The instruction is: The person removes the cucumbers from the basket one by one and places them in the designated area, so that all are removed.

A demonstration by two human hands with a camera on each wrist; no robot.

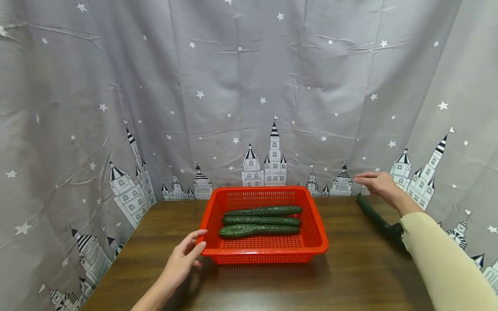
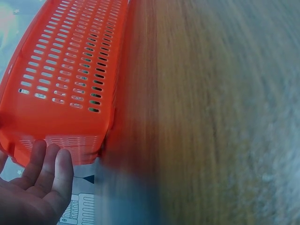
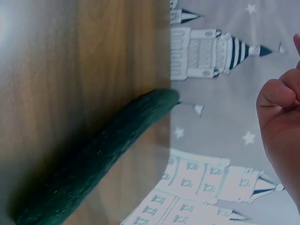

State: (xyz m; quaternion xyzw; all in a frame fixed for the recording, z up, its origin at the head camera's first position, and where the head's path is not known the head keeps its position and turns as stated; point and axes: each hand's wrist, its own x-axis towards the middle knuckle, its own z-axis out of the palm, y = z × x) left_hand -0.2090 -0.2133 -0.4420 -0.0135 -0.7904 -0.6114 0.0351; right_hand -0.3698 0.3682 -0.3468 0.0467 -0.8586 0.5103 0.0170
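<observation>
A red plastic basket (image 1: 268, 250) with slotted walls stands on the table. Three dark green cucumbers (image 1: 260, 230) lie side by side in it, lengthwise across the basket. At its front left corner my left hand (image 1: 184, 255) grips the rim, the thumb over the edge and other fingers against the outer end wall (image 2: 70, 145). Another cucumber (image 3: 101, 154) lies on the table to the right of the basket, slanting toward the back edge. My right hand (image 1: 383, 188) is raised over that cucumber's far end, fingers extended and holding nothing.
The brown wooden table (image 1: 350, 259) ends at a grey curtain (image 1: 233, 86) printed with stars and castles, which hangs behind and along both sides. A dark wrist device (image 1: 396, 231) sits at the right sleeve's cuff (image 1: 412, 222), overlapping the cucumber's near end in the head view.
</observation>
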